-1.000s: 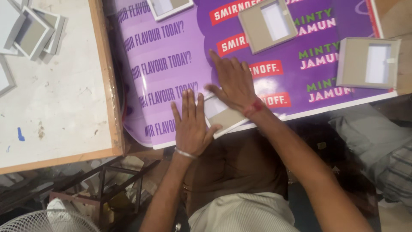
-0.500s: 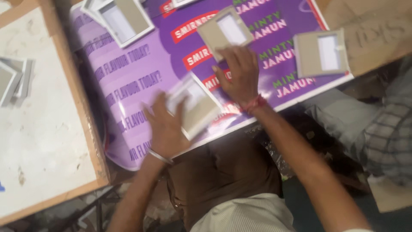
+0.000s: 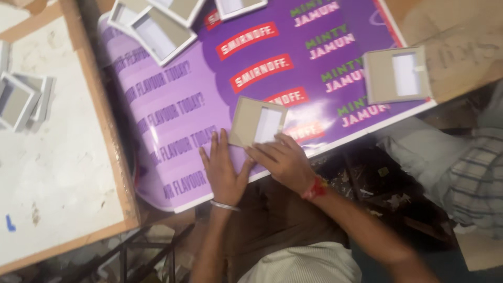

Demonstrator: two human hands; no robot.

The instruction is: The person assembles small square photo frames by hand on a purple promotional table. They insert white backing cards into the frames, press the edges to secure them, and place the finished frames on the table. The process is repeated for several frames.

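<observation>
Grey-brown cardboard, cut as a small frame [image 3: 257, 122] with a pale window in it, is lying flat on the purple poster [image 3: 209, 89] near its front edge, directly in front of the person. The right hand [image 3: 280, 157] is pressing down on the frame's lower right corner with its fingers spread and flat, not curled round anything, seemingly to pin the piece so it cannot slide on the glossy sheet. The left hand [image 3: 222, 167] is lying palm down on the poster just beside the frame's lower left edge, fingers together and straight, gripping nothing; it looks to be steadying the sheet or smoothing it. Whether it is touching the frame itself I cannot tell. A similar card frame [image 3: 396, 75] is sitting well apart near the poster's right edge, and three more frames [image 3: 157, 31] are overlapping at the far edge, making five on the poster, laid out singly as if for working on in turn. On the pale worktop [image 3: 57, 167] to the left, a small stack of white frames [image 3: 23, 99] is resting; its count is unclear. The person is wearing one metal bangle [image 3: 224, 206] and one red thread [image 3: 314, 187].
</observation>
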